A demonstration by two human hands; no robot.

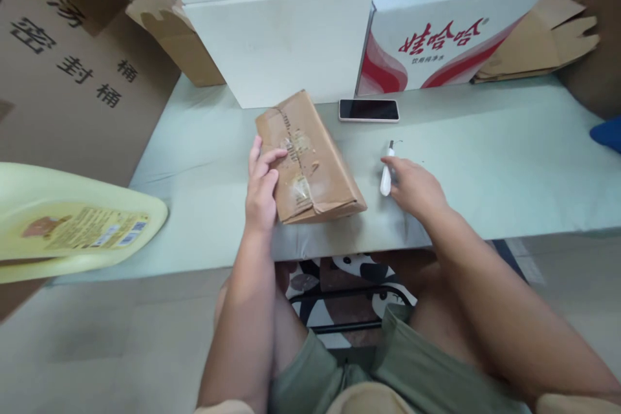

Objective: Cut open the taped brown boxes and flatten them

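My left hand (263, 191) grips the left side of a small brown cardboard box (323, 155), fingers bent over its taped face. The box is tilted on the table, and its tape looks worn and crumpled. To the right of it, my right hand (416, 186) has its fingertips closed on a small white cutter (387, 174) with a dark narrow tip pointing away from me. Whether the cutter still rests on the table I cannot tell. A phone (369, 110) lies screen up beyond both hands.
A pale green cloth covers the table (485, 168). White cartons (286, 45) and a red-printed carton (436, 45) stand along the back. A yellow jug (82, 220) is at left, before a large brown carton (63, 65). Flattened cardboard (533, 45) and a blue object (606, 134) are at right.
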